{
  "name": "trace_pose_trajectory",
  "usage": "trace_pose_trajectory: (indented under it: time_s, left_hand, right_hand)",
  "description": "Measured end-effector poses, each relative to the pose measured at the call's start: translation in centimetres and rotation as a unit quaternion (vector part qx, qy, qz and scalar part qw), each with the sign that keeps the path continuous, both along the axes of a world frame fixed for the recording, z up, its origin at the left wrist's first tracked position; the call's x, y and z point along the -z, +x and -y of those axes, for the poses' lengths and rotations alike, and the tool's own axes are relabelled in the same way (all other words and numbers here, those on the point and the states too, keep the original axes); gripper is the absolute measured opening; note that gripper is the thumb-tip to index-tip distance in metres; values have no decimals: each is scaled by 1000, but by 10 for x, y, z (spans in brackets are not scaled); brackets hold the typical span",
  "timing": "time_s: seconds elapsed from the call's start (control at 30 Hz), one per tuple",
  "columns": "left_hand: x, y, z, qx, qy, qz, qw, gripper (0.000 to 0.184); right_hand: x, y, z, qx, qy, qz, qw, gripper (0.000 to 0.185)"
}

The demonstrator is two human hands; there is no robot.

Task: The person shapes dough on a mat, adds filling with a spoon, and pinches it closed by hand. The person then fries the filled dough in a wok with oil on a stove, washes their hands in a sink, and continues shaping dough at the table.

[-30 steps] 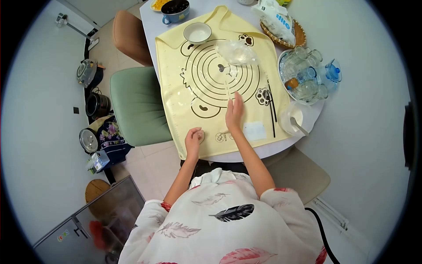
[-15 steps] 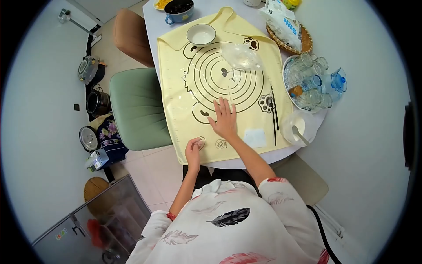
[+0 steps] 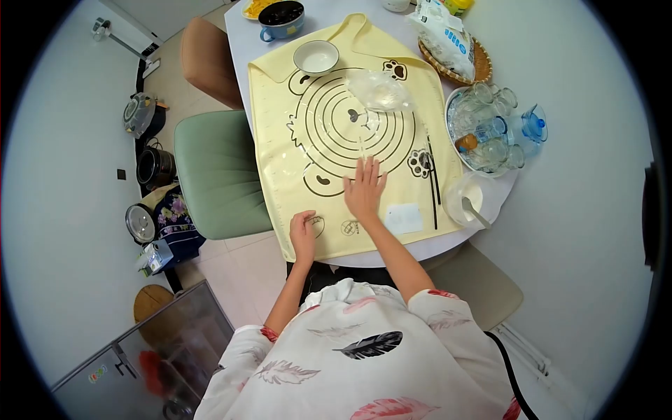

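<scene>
A yellow mat with black rings and a bear face covers much of the table. My right hand lies palm down on its lower middle, fingers spread, holding nothing. My left hand rests at the mat's near left edge with curled fingers; whether anything is in them is hidden. A clear plastic bag with something pale inside lies over the rings. Above them stands a white bowl. To the right of my right hand are a pale blue-white square and two black sticks.
A tray of glasses and a blue-lidded jug stand at the right. Nearer is a bowl of white stuff with a spoon. A basket, a blue cup and a green chair surround the mat.
My right hand has turned from edge-on to flat with its fingers spread, then shifted slightly. My left hand has stayed near the mat's edge. The camera view has shifted a little.
</scene>
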State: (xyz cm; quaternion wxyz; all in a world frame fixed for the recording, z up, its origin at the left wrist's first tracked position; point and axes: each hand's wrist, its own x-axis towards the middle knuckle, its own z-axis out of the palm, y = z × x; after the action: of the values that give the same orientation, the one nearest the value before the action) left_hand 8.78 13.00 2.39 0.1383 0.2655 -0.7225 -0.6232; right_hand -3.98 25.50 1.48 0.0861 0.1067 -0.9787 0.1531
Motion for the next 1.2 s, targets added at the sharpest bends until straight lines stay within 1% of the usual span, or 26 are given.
trace_pose_trajectory:
  time_s: [0.07,0.1,0.17,0.2,0.23,0.27,0.3,0.33,0.37,0.43,0.47,0.5,0.57,0.6,0.63,0.67,0.7,0.77,0.9,0.97,1.0,1.03,1.07,1.1,1.17,1.2]
  left_hand:
    - [-9,-11,2,111,-200,49,972,28]
    - [-9,-12,1,113,-199,54,972,28]
    - [-8,-23,-2,105,-343,17,933,35]
    - [-3,-24,0,145,-384,42,911,43]
    - [1,-22,0,148,-383,45,911,43]
    - [5,-22,-1,177,-426,68,885,44]
    - [5,-25,-4,205,-466,89,856,46]
    - [6,-28,-6,207,-464,88,857,46]
    - [6,-27,-6,210,-460,87,858,47]
    - [3,-29,-7,207,-453,90,862,49]
    - [2,-28,-6,208,-453,86,863,49]
    - [3,-26,-5,210,-453,81,863,48]
    - [3,-25,-6,213,-454,89,861,48]
    - [3,-27,-5,214,-459,91,857,48]
    - [4,-29,-5,217,-458,91,857,48]
    - [6,-29,-6,215,-454,94,860,49]
    - [5,-29,-6,213,-450,98,862,49]
    - [4,-29,-6,219,-448,104,860,49]
    - [6,-29,-5,219,-450,96,860,50]
    - [6,-28,-5,220,-452,95,859,50]
    - [6,-27,-5,221,-451,95,860,50]
    - [6,-25,-5,221,-451,93,860,50]
    - [7,-25,-5,222,-452,94,859,49]
    - [7,-26,-5,223,-454,93,858,49]
    - [7,-25,-5,224,-455,91,857,48]
    - [7,-26,-5,223,-456,90,857,48]
  right_hand:
    - [4,4,-2,-3,17,6,1000,59]
    - [1,9,-2,-6,33,13,999,60]
    - [-6,8,-1,6,28,20,999,60]
    - [-6,7,-1,-8,36,1,999,59]
    - [-6,8,-1,-21,44,-14,999,57]
    - [-6,5,1,-20,45,-12,999,57]
    - [-5,0,2,-36,12,-13,999,55]
    - [-4,-4,2,-52,-22,-14,998,52]
    - [0,-5,1,-49,-20,-12,999,52]
    - [14,-11,-9,-23,-240,28,970,47]
    - [20,-11,-13,50,-399,76,912,46]
    - [17,-12,-17,125,-543,121,821,46]
    - [10,-14,-22,110,-475,123,864,48]
    - [0,-16,-12,69,-288,54,954,50]
    - [-9,-18,-1,26,-86,-17,996,52]
    - [-17,-19,11,-2,-27,18,999,55]
    - [-11,-19,17,-43,14,11,999,57]
    - [-3,-16,21,-58,39,23,997,55]
    - [0,-27,25,-55,22,4,998,51]
    - [1,-31,27,-40,-44,8,998,46]
    - [3,-36,25,-38,-44,4,998,46]
    - [4,-40,18,-15,-168,64,984,44]
    - [6,-41,13,7,-289,122,950,43]
    - [0,-41,12,7,-288,120,950,43]
    - [-12,-34,9,74,-239,35,967,39]
    - [-24,-26,14,73,-135,-5,988,46]
